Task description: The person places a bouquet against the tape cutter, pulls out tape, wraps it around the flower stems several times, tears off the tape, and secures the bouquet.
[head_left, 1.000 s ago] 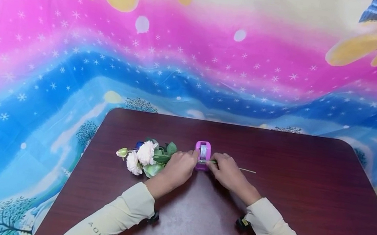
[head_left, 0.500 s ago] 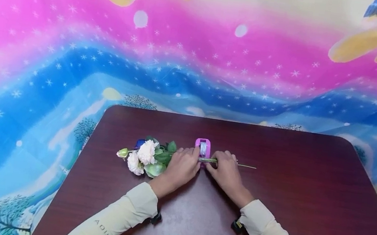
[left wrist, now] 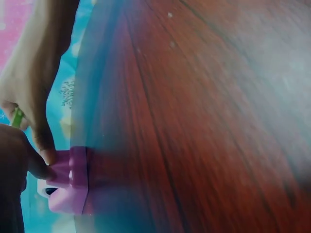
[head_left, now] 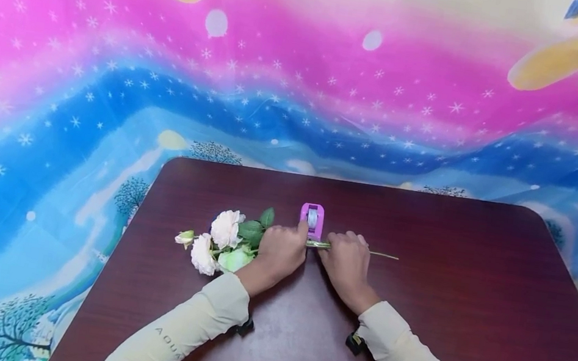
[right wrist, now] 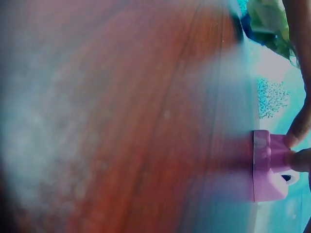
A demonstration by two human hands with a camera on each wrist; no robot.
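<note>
A bunch of artificial-looking flowers (head_left: 225, 229) lies sideways in the head view, its pale pink blooms and green leaves on the left. My left hand (head_left: 281, 253) grips the stems just right of the leaves. My right hand (head_left: 346, 265) holds the same stems (head_left: 317, 244) farther along, and one thin stem end sticks out beyond it. Between the hands, just behind the stems, stands a pink tape dispenser (head_left: 304, 210) with a roll of clear tape. In both wrist views thumb tips are at the dispenser (left wrist: 68, 199); the tape itself is too small to make out.
The dark red-brown wooden table (head_left: 471, 305) reaches out on both sides of the arms. Behind it hangs a pink and blue printed cloth (head_left: 417, 100). Small black devices (head_left: 355, 343) sit under the wrists.
The bunch has turned about its stems, so the blue flower is now mostly hidden. My right hand has rolled over and shifted slightly left. The head view has tilted a little.
</note>
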